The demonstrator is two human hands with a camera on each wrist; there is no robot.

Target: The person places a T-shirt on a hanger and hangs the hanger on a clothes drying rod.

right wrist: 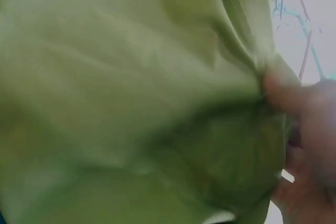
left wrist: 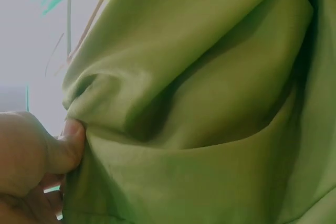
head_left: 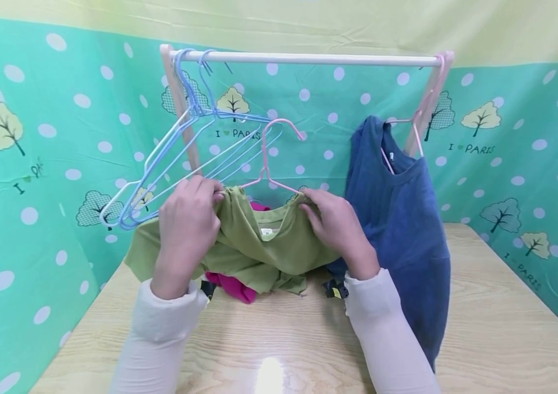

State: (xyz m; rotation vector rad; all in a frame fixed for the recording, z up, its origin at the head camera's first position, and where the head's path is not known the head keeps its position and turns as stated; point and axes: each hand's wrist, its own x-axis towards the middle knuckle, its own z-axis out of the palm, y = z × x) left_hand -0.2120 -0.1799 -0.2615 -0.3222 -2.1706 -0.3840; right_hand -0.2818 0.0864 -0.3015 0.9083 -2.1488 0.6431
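A green shirt (head_left: 289,246) hangs between both hands at the middle of the head view, a small white label in its neckline. My left hand (head_left: 189,224) pinches its left shoulder, and the thumb shows against the cloth in the left wrist view. At the other shoulder my right hand (head_left: 335,221) grips the fabric between thumb and fingers; that hand is blurred in the right wrist view. A pink hanger (head_left: 265,158) rises out of the neckline with its hook free of the rail. Its lower arms are hidden in the shirt.
Blue and white hangers (head_left: 180,137) hang at the left of the white rail (head_left: 308,58). A blue garment (head_left: 397,219) hangs on another pink hanger (head_left: 422,104) at the right. Magenta cloth (head_left: 234,287) lies on the wooden table (head_left: 239,339) behind the green shirt.
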